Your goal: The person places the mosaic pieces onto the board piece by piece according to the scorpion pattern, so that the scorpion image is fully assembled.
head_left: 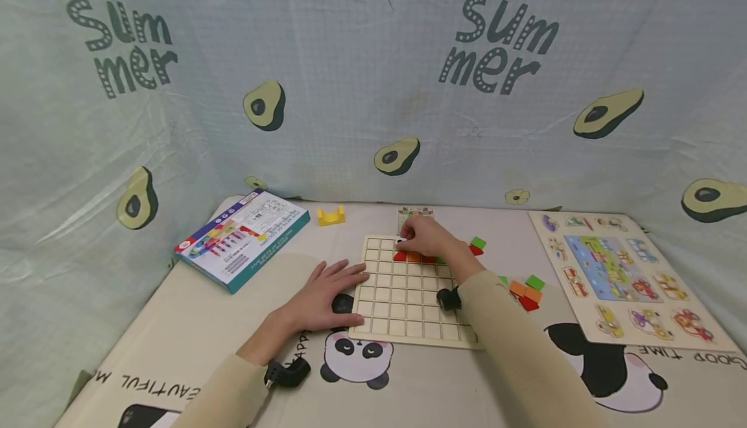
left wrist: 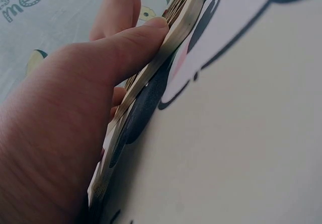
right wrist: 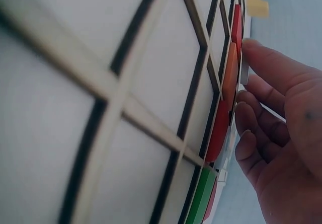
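Note:
A wooden grid board (head_left: 403, 311) lies on the table. My left hand (head_left: 329, 295) is spread flat at its left side, with thumb and fingertips touching the edge; in the left wrist view the thumb (left wrist: 136, 43) rests on the board's rim. My right hand (head_left: 430, 237) is over the far part of the board and pinches a small pale tile (right wrist: 245, 68) between thumb and fingers. Just below it, a row of pieces sits in the grid: a red piece (right wrist: 236, 25), an orange square (right wrist: 230, 78), another red piece (right wrist: 218, 131) and a green one (right wrist: 202, 194). The forearm hides part of the row.
Loose green, orange and red tiles (head_left: 525, 292) lie right of the board. A patterned card (head_left: 415, 213) lies behind it, a yellow notched block (head_left: 331, 215) at back left. A flat box (head_left: 242, 240) lies on the left, a picture puzzle board (head_left: 618, 272) on the right.

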`<state>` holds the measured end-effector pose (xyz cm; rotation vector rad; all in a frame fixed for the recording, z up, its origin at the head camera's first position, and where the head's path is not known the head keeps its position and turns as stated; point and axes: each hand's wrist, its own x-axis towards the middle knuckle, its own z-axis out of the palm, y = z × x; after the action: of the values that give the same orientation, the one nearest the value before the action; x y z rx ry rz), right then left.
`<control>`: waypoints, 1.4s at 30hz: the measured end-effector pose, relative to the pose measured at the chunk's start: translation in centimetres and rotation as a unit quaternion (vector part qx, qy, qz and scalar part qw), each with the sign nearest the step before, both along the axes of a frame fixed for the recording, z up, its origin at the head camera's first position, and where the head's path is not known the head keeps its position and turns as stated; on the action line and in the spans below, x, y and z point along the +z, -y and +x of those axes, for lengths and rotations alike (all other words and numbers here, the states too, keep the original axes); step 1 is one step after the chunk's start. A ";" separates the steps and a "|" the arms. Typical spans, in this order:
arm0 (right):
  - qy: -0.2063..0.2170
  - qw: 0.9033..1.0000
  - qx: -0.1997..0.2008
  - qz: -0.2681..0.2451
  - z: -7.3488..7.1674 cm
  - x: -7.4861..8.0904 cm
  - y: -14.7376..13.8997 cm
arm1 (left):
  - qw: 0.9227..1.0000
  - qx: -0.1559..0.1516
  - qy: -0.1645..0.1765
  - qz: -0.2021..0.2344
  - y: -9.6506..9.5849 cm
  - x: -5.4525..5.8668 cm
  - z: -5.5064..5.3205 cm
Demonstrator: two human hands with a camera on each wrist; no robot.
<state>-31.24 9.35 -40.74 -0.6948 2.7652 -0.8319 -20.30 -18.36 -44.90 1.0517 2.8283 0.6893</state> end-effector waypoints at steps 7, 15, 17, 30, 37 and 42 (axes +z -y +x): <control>-0.003 1.000 -0.004 0.010 0.0 -0.1 0.2 | 1.000 0.001 0.006 -0.002 -0.2 0.3 0.1; 0.004 1.000 -0.003 0.014 -0.1 0.1 0.1 | 1.000 0.004 0.009 -0.004 -0.1 0.5 0.2; 0.005 1.000 -0.002 0.011 -0.1 0.1 0.0 | 1.000 0.004 0.008 -0.004 -0.1 0.4 0.1; 0.004 0.999 0.005 -0.032 0.2 0.4 -1.4 | 1.000 0.008 0.012 -0.008 -0.2 0.1 0.0; 0.008 0.998 -0.004 -0.067 0.9 1.5 -3.0 | 1.000 0.011 0.012 -0.009 -0.1 0.0 0.0; 0.008 0.997 -0.016 -0.069 1.3 1.8 -4.4 | 1.000 0.011 0.008 -0.009 -0.1 0.0 0.0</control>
<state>-29.90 13.71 -38.92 -0.6651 2.7306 -1.0395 -20.27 -18.26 -44.92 1.0087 2.8308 0.6702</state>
